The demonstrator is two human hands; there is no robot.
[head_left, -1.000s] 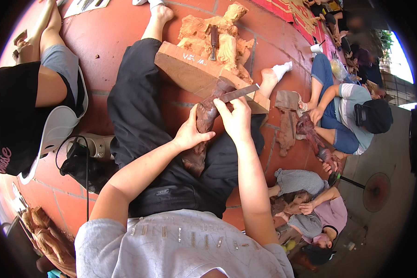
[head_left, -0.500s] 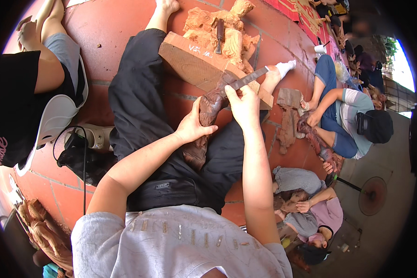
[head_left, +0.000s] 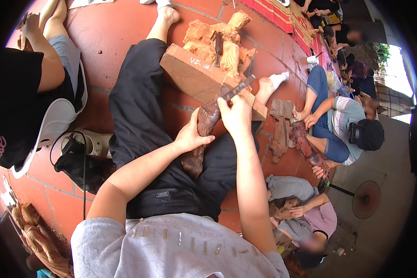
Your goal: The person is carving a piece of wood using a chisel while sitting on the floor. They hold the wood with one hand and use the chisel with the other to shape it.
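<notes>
A dark reddish-brown wood carving leans lengthwise between my legs, its upper end against a pale wooden block. My left hand is wrapped round its middle, thumb across the near side. In my right hand is a flat grey metal strip, like a file or scraper blade, pinched with the thumb along it. The strip lies slantwise across the carving's upper end, its free tip pointing up and right. My right fingers underneath are partly hidden.
On the block sit a rough orange wood carving and a dark-handled chisel. A person in a white cap sits close on my left. Co-workers hold carvings on my right, near a fan. A black cable crosses the tiles.
The metal strip and my right hand have slid down and left along the carving's upper end. My left hand keeps its hold. The whole view has shifted slightly.
</notes>
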